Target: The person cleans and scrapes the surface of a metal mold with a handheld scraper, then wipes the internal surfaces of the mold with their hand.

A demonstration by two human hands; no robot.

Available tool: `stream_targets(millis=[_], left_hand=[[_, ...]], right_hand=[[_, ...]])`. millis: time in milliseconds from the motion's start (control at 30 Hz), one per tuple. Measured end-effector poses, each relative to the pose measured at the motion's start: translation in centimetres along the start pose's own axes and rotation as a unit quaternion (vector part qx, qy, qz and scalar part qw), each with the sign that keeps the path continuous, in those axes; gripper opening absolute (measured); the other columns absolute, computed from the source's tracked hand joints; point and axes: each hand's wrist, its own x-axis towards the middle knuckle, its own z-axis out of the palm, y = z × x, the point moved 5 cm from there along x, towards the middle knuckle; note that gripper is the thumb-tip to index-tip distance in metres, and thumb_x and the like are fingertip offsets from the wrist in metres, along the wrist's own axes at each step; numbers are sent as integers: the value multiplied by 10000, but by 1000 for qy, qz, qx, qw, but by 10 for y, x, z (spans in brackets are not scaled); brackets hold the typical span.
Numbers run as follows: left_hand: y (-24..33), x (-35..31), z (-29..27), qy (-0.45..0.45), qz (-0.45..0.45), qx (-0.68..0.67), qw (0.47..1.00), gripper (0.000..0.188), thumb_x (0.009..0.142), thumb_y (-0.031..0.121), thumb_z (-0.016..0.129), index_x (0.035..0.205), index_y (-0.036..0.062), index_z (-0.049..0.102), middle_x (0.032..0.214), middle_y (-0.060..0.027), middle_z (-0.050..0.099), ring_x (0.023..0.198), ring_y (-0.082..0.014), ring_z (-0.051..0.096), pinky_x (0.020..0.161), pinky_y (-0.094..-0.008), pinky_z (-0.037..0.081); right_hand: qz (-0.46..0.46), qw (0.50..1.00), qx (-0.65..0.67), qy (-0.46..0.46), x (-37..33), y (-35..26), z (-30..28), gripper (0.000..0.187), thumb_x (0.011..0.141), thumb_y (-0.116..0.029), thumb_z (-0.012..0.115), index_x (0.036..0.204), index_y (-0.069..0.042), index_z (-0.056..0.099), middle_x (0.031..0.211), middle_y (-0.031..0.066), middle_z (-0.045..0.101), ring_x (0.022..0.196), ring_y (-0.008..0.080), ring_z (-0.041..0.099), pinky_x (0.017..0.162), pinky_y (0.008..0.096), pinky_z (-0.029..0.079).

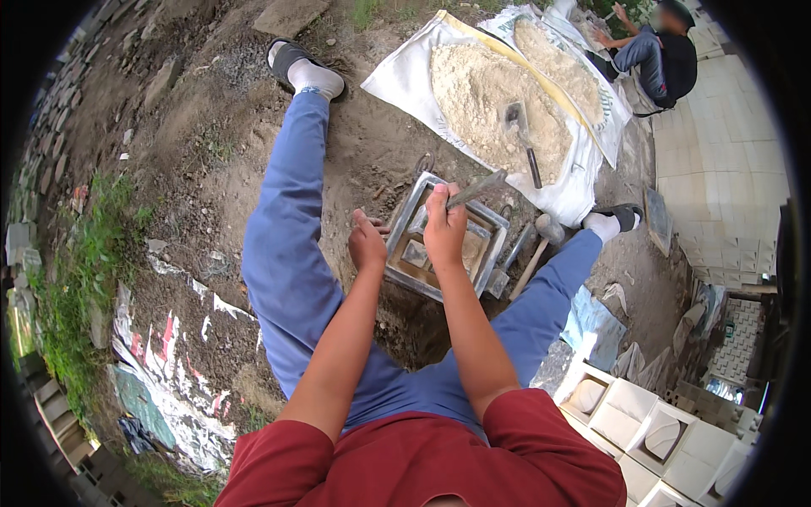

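Between my legs sits a square metal mold (pixel 411 286) with a smaller rectangular frame inside it and some pale powder within. My right hand (pixel 445 228) is over the mold, closed around a flat grey bar (pixel 479 188) that sticks out to the right; what its hidden end touches cannot be seen. My left hand (pixel 369 242) hovers at or beside the mold's left rim, fingers partly spread, with nothing visible in it. To the mold's right lie a wooden-handled mallet (pixel 550 229) and a short metal hammer-like tool (pixel 497 283).
Ahead, white sacks (pixel 405 80) hold pale powder with a hand trowel (pixel 517 120) stuck in it. Another person (pixel 667 63) sits at the far right. Stacked pale blocks (pixel 714 144) stand right, and cast hollow blocks (pixel 621 416) lower right. Weeds (pixel 80 279) and torn sheeting (pixel 182 363) are left.
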Motion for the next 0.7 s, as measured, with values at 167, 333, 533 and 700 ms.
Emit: stream_targets(millis=[167,333,533,700], left_hand=[[1,-3,2,-5,-1,0,1000,875,1084,607,160,870,35,787,807,-105,788,881,-355,741,858,-469,544],[10,-8,-2,3,10,4,1000,873,1085,608,166,871,32,787,801,-108,786,877,-359,743,851,-470,546],[7,-5,1,-2,10,22,1000,878,1083,621,160,884,50,796,797,-104,785,866,-348,746,852,-457,551],[3,-1,-7,7,7,4,1000,870,1081,624,166,914,42,792,823,-111,789,865,-341,749,843,-455,552]], right_hand=[[9,1000,1,-24,9,34,-10,398,1120,-303,508,795,-82,446,680,-26,421,635,87,381,590,292,339],[-38,974,173,-142,36,-20,-25,370,1092,-227,552,759,-69,515,670,-6,499,619,98,473,579,295,388],[34,958,205,-198,43,-20,-19,486,1091,-184,489,635,-113,338,509,-20,304,448,104,251,453,316,235],[17,969,206,-135,58,-49,-8,497,1096,-201,500,634,-122,333,516,-21,320,439,92,247,438,296,216]])
